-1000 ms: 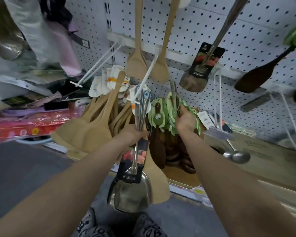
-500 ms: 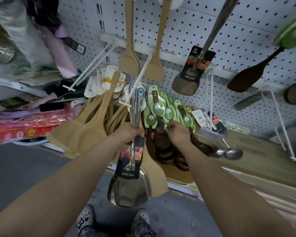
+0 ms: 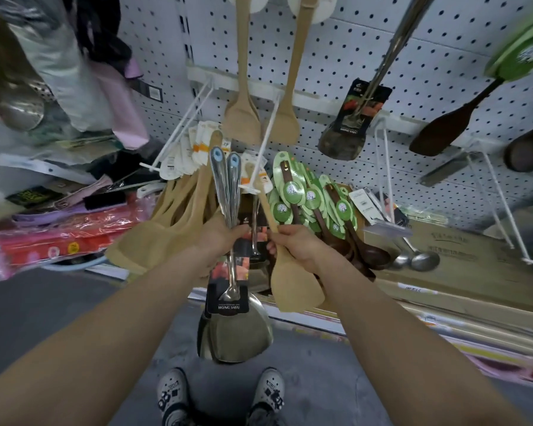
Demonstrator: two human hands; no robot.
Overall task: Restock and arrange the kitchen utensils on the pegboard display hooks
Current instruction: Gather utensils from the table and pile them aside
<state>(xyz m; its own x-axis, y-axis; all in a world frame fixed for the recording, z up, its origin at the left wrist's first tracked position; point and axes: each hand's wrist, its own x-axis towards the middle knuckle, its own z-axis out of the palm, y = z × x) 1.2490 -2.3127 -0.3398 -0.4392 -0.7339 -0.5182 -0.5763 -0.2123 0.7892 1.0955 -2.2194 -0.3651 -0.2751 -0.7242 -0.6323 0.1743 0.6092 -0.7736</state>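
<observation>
Steel spatulas (image 3: 237, 336) were gripped in the left hand (image 3: 220, 241), a wooden spatula (image 3: 299, 290) was clasped by the right hand (image 3: 300, 247) close beside it — handle end near the white hook (image 3: 263, 139), judged best aligned before threading on.

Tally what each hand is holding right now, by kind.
Steel spatulas, in the left hand grip: 2
Wooden spatula, in the right hand grip: 1
Total: 3
</observation>
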